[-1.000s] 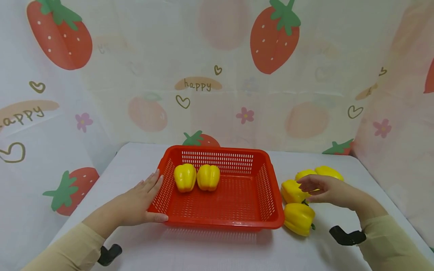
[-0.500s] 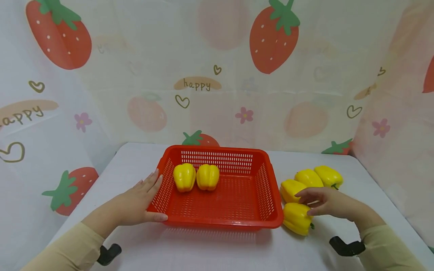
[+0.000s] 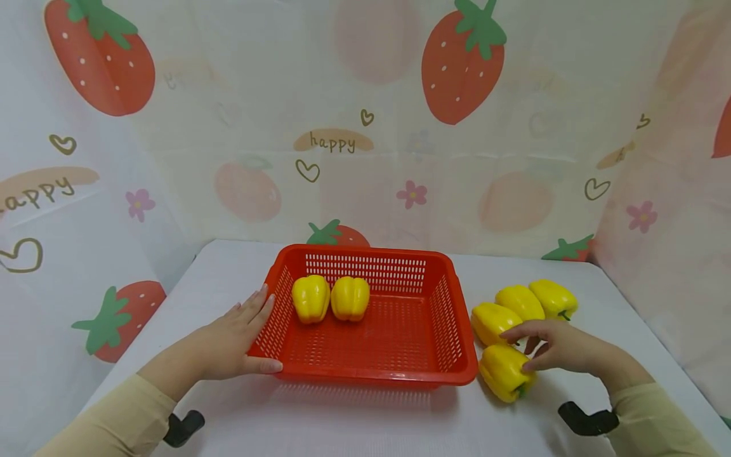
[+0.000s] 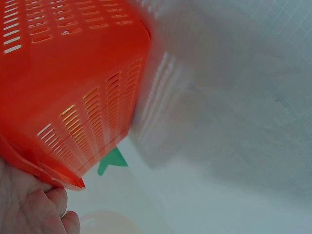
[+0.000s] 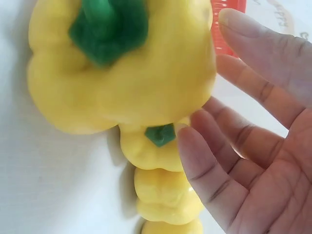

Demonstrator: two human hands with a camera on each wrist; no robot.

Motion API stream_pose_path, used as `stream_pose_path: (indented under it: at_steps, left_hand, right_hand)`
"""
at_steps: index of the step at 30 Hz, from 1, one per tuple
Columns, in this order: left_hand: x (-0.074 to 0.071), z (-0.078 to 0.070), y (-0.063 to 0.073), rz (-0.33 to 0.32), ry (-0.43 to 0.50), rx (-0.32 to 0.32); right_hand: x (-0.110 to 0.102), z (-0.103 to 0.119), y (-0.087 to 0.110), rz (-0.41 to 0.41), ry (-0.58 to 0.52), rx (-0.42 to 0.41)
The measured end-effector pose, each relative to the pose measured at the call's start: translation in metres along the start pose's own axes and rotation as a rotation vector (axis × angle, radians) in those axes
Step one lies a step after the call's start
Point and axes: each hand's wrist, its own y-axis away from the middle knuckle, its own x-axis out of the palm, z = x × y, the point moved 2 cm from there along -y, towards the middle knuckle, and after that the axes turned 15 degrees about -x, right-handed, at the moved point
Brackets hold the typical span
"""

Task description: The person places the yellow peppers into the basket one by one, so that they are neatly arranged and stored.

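In the head view, a red slotted plastic basket (image 3: 377, 379) stands mid-table with two yellow bell peppers (image 3: 311, 301) side by side inside, towards its back left. My left hand (image 3: 231, 343) rests on the basket's left rim, fingers spread and thumb at the front corner. Right of the basket, my right hand (image 3: 562, 346) is at the nearest loose yellow bell pepper (image 3: 501, 374), thumb and loosely bent fingers at its right and back sides. The right wrist view shows this pepper (image 5: 165, 73) close up, stem end towards the camera, with the fingers (image 5: 209, 165) unwrapped beside it.
Behind the nearest pepper, three more yellow bell peppers (image 3: 493, 322) run in a slanting row to the back right. The white table (image 3: 365, 422) ends at a strawberry-printed cloth backdrop (image 3: 377, 209). Black curved pieces (image 3: 588, 419) sit at both wrists.
My right hand has come down and forward from above the row to the nearest pepper, which has turned slightly with its stem towards me. The left hand and basket have stayed put.
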Motion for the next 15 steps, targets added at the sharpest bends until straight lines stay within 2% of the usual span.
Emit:
stream_pose_path:
  at_steps: [5,10,15]
  left_hand:
    - [-0.0001,0.0001,0.0000,-0.001,-0.002,-0.001]
    - [-0.0007,-0.0004,0.0004,0.005,0.001,-0.005]
    - [-0.0004,-0.0006,0.0004,0.006,0.001,-0.007]
  right_hand:
    - [0.0011,0.0016,0.0020,0.015,0.043,0.041]
    - [0.0024,-0.0010,0.0027,0.023,0.039,0.080]
    - [0.0027,-0.0018,0.0027,0.030,0.072,0.070]
